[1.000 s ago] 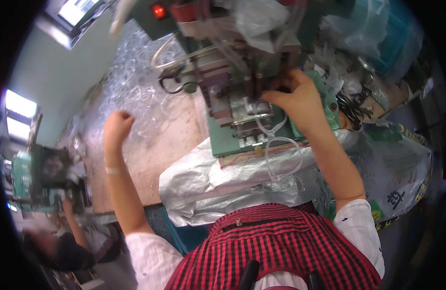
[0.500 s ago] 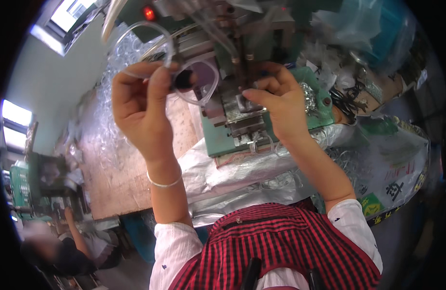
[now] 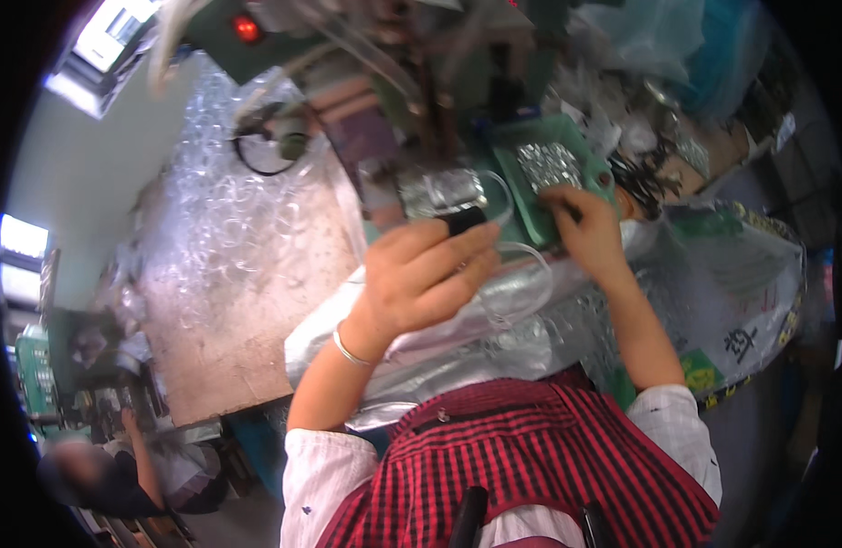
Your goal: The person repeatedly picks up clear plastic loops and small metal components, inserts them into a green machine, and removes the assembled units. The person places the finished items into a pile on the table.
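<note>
My left hand [image 3: 426, 279] is in front of the machine, its fingers bent together around a thin clear plastic tube [image 3: 542, 290]. The tube loops out to the right of the fingers. A black band or cover [image 3: 464, 220] shows at one of its fingers. My right hand [image 3: 590, 237] reaches to the near part of a green tray [image 3: 529, 212] with its fingers drawn together. Whatever lies between those fingertips is too small to make out. Small shiny metal pieces [image 3: 549, 166] lie heaped in the tray. The machine's metal work block [image 3: 444, 190] sits just beyond my left hand.
Many clear tube rings [image 3: 234, 219] are heaped on the wooden table [image 3: 211, 365] at left. A red lamp [image 3: 247, 28] glows on the machine. Black cords [image 3: 654, 183] lie right of the tray. Silver sheeting [image 3: 494, 356] covers the near edge. Another person [image 3: 120, 475] sits at lower left.
My left hand has come down and right, carrying the clear tube from beside the machine to in front of it. My right hand has left the work block for the green tray.
</note>
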Demonstrator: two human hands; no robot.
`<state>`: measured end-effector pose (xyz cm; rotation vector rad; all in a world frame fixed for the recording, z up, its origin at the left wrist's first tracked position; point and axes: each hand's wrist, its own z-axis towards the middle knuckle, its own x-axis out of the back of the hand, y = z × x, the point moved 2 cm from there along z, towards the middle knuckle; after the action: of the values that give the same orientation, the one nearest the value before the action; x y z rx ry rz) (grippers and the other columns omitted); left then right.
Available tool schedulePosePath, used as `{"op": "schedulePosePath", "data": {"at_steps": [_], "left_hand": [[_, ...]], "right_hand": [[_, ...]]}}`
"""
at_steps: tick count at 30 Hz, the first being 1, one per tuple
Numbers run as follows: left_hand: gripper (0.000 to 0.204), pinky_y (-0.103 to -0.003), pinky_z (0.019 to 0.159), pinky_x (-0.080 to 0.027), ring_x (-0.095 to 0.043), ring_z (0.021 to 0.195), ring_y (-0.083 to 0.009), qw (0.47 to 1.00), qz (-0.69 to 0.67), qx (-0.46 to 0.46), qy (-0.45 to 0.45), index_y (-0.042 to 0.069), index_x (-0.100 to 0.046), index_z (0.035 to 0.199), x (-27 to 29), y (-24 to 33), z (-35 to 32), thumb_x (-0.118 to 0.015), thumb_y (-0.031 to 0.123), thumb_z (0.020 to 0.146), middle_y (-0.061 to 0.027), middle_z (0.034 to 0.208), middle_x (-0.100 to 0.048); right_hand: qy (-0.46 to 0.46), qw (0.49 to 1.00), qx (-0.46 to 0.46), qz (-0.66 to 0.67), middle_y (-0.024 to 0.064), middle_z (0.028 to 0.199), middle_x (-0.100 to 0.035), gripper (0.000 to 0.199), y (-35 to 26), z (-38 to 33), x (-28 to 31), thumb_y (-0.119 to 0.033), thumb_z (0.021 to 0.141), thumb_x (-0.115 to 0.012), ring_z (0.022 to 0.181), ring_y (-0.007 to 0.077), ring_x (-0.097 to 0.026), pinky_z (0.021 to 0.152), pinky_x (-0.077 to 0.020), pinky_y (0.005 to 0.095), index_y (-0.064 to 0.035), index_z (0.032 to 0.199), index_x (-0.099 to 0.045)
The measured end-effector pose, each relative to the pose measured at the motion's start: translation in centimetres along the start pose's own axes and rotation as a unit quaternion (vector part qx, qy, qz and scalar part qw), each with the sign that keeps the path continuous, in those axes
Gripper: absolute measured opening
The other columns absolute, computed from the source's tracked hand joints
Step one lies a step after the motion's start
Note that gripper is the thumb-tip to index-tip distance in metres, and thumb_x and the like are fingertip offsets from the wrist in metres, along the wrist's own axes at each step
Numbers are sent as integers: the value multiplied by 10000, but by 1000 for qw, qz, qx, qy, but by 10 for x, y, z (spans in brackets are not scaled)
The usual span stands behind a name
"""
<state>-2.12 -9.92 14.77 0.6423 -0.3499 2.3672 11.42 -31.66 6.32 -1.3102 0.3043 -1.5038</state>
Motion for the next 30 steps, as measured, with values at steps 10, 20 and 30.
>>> {"op": "schedulePosePath", "data": {"at_steps": [10, 20, 30], "left_hand": [[227, -273, 486, -436, -587, 562, -182, 994, -67, 63, 56, 81, -637, 849, -10, -3, -5, -771, 18, 677, -94, 910, -736], [340, -465, 950, -492, -628, 970, -275, 971, 107, 209, 44, 66, -670, 1088, 69, 59, -65, -712, 59, 751, -105, 1246, -651], [123, -425, 1142, -332, -460, 1335, -351, 844, 265, 351, -307, 143, -747, 843, 110, -118, -197, -661, 60, 820, -85, 1474, -485]], "right_hand": [[5, 994, -16, -110, 134, 915, -648, 138, -7, 0, 11, -111, 757, -705, 952, 335, -593, 866, -442, 443, -34, 867, -677], [30, 992, -67, -107, 136, 962, -669, 132, 3, -3, 3, -82, 865, -644, 905, 302, -638, 791, -490, 390, -21, 981, -664], [27, 997, 65, -26, 149, 953, -677, 148, -19, 34, -25, -30, 879, -611, 878, 311, -652, 788, -498, 347, -10, 991, -706]]}}
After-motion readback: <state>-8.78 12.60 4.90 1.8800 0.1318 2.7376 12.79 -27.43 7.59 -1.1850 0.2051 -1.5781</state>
